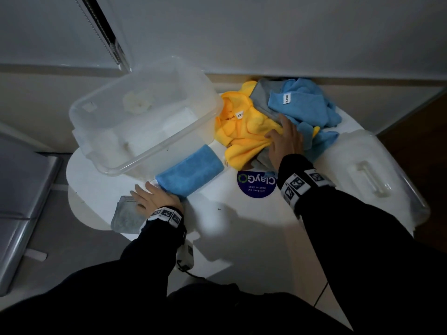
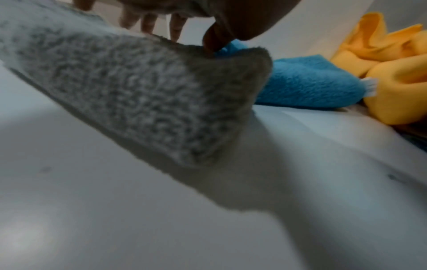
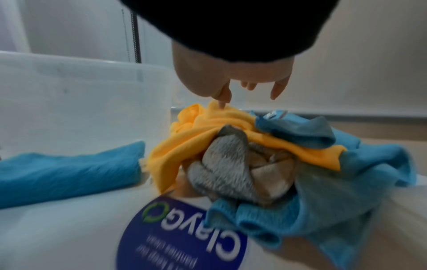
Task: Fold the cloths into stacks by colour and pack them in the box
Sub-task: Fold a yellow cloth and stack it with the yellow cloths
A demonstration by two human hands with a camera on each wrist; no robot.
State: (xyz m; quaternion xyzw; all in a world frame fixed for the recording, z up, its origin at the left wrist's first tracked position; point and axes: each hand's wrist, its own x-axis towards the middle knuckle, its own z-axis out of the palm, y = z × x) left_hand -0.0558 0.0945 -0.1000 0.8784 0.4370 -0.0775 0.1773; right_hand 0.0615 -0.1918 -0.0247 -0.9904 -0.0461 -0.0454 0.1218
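Observation:
A loose pile of yellow cloth (image 1: 244, 131), grey cloth (image 1: 263, 97) and blue cloth (image 1: 304, 105) lies at the back right of the white table (image 1: 242, 226). My right hand (image 1: 285, 139) rests on this pile with fingers extended; in the right wrist view the fingertips (image 3: 223, 104) just touch the yellow cloth (image 3: 184, 146) and grip nothing. A folded blue cloth (image 1: 191, 171) lies against the clear plastic box (image 1: 154, 157). My left hand (image 1: 145, 194) presses flat on a folded grey cloth (image 1: 125, 216) at the table's front left; its fingers (image 2: 148, 23) lie straight on the grey cloth (image 2: 115, 91).
The box's clear lid (image 1: 370, 175) lies at the table's right edge. A round blue ClayGo sticker (image 1: 256, 184) marks the table in front of the pile. A wall runs close behind the box and cloths. A grey metal surface (image 1: 21, 189) stands at the left.

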